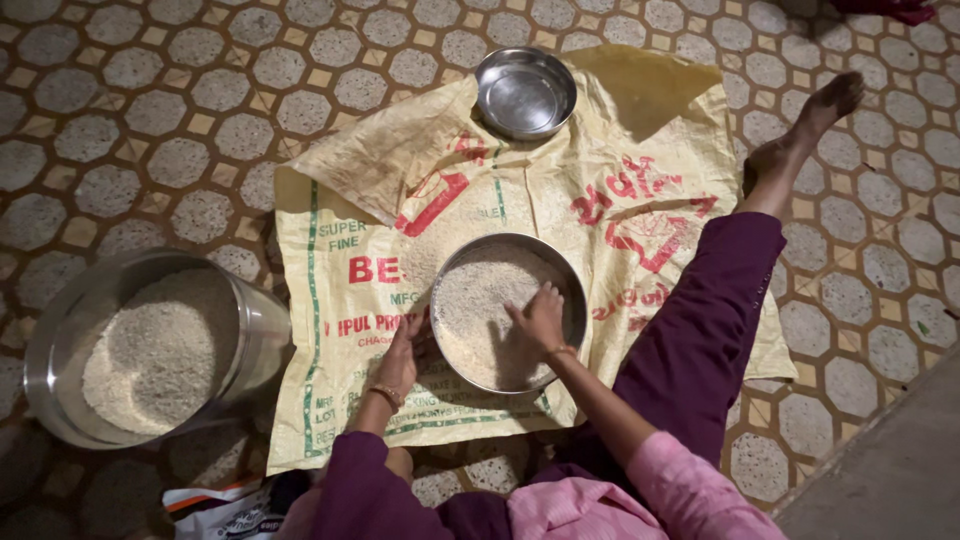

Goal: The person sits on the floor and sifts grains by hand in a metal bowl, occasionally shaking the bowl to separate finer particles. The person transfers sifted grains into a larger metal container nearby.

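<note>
Head view looks straight down: your right hand [540, 318] lies flat in the wide round steel plate of white rice [508, 312], fingers spread loosely over the grain, pinching nothing. Your left hand [402, 357] grips the plate's near-left rim, fingers curled around the edge. That plate sits in the middle of the yellow woven plastic sack [350, 300] spread on the patterned tile floor [120, 110]. Rice is heaped close to the rim, so a hard sweep from your right hand could push grains over the edge onto the sack. Tilt the rim with your left and the heap may slide. An empty small steel bowl [525, 92] rests at the sack's far edge; a big steel pot of rice [160, 350] stands to your left, well apart.
</note>
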